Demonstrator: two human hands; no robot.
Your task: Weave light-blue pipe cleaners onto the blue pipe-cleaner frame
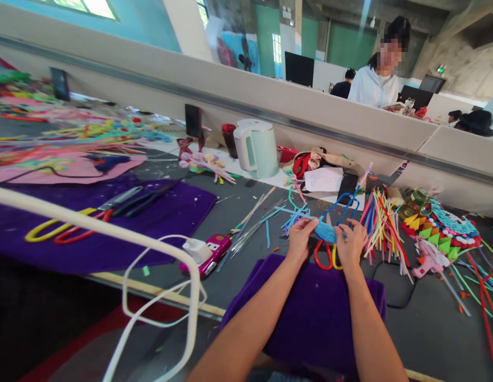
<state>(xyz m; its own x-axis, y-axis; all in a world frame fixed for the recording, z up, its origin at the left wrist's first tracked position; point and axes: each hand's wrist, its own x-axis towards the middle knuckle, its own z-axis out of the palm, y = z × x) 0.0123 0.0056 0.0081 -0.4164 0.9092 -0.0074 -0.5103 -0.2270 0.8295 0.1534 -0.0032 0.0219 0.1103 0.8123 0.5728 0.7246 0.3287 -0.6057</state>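
Observation:
Between my two hands is a flat bright blue piece that looks like fuzzy pipe cleaner craft work. My left hand pinches its left end between thumb and fingertips. At the other end, my right hand grips it with thumb and index finger, the other fingers raised. Bent blue pipe cleaner loops stick up just behind the piece; whether they join it I cannot tell. Scissors with red and yellow handles lie under the hands, their blades mostly hidden. Below my forearms a purple cloth covers the table edge.
Colourful pipe cleaners lie right of my hands, near a pink glue gun. A kettle stands at the back by the partition. A white tube and cable cross the left foreground. Another person is beyond the partition.

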